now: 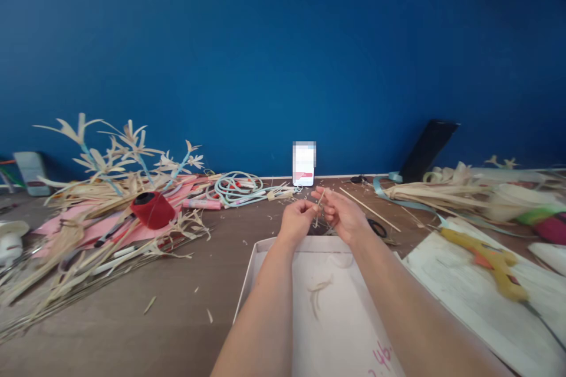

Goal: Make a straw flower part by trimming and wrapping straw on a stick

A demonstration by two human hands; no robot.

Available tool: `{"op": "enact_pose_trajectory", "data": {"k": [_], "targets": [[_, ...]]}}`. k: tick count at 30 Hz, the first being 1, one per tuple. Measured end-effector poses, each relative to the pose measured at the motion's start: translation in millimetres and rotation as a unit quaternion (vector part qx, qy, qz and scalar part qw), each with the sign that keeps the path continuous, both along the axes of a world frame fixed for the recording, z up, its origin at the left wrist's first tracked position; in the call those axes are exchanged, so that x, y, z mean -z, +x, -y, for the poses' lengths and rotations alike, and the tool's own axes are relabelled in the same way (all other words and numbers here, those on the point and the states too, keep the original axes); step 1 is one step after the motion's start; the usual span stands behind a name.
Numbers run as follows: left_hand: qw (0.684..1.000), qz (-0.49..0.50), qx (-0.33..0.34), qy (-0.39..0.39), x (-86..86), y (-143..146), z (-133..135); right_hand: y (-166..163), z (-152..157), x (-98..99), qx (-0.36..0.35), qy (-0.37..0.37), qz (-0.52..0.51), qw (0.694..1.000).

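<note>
My left hand and my right hand meet above the far edge of a shallow white box lid. Both pinch a thin pale straw strip between fingertips, the fingers closed on it. A few curled straw scraps lie inside the lid below my forearms.
Left: straw flowers on blue stems, a red thread spool, pink paper, loose straw. Back: coiled light-blue cord, a small white container. Right: straw bundle, yellow glue gun on white board, scissors, a thin stick.
</note>
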State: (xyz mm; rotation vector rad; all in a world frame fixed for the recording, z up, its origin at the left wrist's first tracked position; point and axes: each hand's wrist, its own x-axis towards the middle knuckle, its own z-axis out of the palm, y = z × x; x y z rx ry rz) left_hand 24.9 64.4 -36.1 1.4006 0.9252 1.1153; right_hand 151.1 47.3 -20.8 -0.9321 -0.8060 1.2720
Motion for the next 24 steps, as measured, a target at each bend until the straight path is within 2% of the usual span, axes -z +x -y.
{"op": "enact_pose_trajectory", "data": {"k": [6,16,24], "targets": [[1.000,-0.014,0.014,-0.002,-2.0,-0.7,1.2,4.4,-2.9,5.2,0.027,0.007,0.024,0.999],[1.000,-0.004,0.030,-0.009,-3.3,-0.6,1.5,-7.1,-3.0,1.0,0.091,-0.001,0.015,0.996],[1.000,0.008,0.008,-0.012,0.0,0.0,-0.3,-0.4,-0.9,-2.0,0.003,-0.009,-0.012,1.000]]}}
